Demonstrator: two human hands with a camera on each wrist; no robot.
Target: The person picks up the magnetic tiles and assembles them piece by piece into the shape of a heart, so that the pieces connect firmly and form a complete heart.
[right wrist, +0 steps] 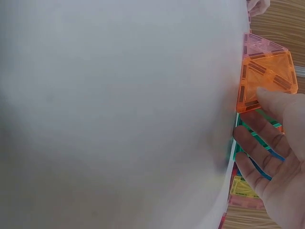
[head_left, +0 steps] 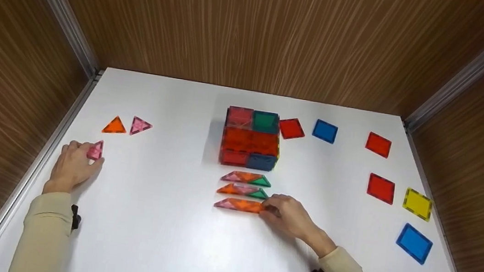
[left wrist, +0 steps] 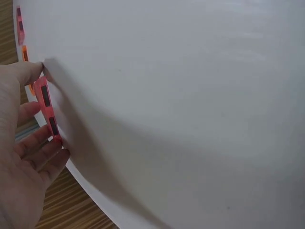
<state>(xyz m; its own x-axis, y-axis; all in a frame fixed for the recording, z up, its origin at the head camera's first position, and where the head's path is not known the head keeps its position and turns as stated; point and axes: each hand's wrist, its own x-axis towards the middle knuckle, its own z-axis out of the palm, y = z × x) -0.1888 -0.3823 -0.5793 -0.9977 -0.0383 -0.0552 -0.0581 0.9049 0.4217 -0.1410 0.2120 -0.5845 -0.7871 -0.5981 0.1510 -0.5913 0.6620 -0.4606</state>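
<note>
At the left of the table my left hand (head_left: pixel 71 163) holds a pink triangular magnetic tile (head_left: pixel 95 150), with the thumb and fingers around its edges. An orange triangular tile (head_left: pixel 114 125) and another pink triangular tile (head_left: pixel 139 126) lie just beyond it. Near the middle my right hand (head_left: pixel 290 216) pinches the right end of the front strip of pink and orange triangular tiles (head_left: pixel 238 205), thumb on an orange tile (right wrist: pixel 269 71). The strip stands upright as a trapezoid. Two similar strips with green ends, a middle strip (head_left: pixel 240 190) and a back strip (head_left: pixel 243 178), stand behind it.
A box of red, green and blue tiles (head_left: pixel 250 141) stands behind the strips. A red square (head_left: pixel 292 128) leans close to its right side. Several loose squares, including a blue tile (head_left: pixel 414 243) and a yellow tile (head_left: pixel 417 204), lie at the right. Wood-grain walls (head_left: pixel 255 31) surround the table.
</note>
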